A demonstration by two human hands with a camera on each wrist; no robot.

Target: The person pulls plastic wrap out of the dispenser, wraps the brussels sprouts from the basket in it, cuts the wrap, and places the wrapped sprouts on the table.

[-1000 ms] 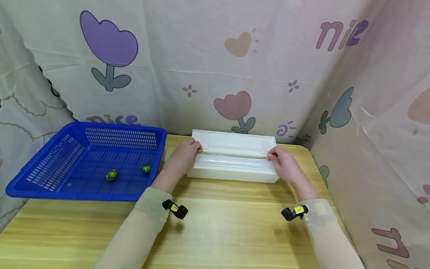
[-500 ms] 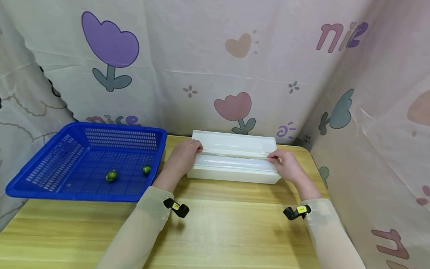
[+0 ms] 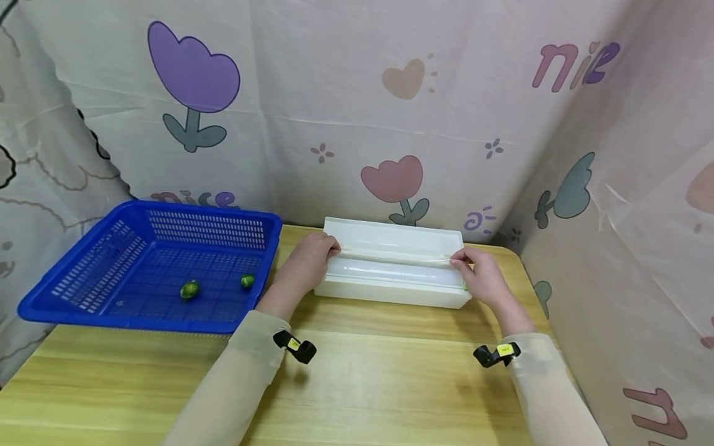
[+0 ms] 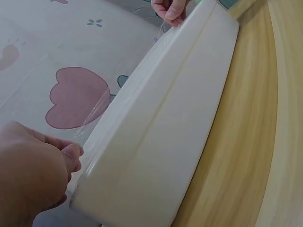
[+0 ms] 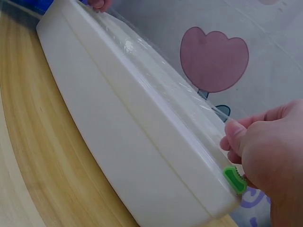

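Note:
A long white cling film dispenser [image 3: 390, 293] lies on the table with its lid [image 3: 393, 236] raised at the back. Inside it a roll of clear film shows. My left hand [image 3: 304, 265] pinches one corner of the film's loose edge at the dispenser's left end. At the other end, my right hand [image 3: 484, 279] pinches the opposite corner between thumb and fingers. The cling film [image 5: 158, 61] stretches between both hands, slightly above the box in the right wrist view. A green slide cutter [image 5: 235, 179] sits on the box's rim, just below my right hand.
A blue plastic basket [image 3: 128, 323] stands to the left, close to my left forearm. Two small green Brussels sprouts, one nearer the middle [image 3: 189, 290] and one by the right wall [image 3: 247, 281], lie in it. A printed curtain [image 3: 312, 93] hangs behind the wooden table [image 3: 379, 384].
My right hand has shifted slightly right and the film edge looks straighter between the hands. The green cutter now shows beside the right hand. The head view has turned slightly left.

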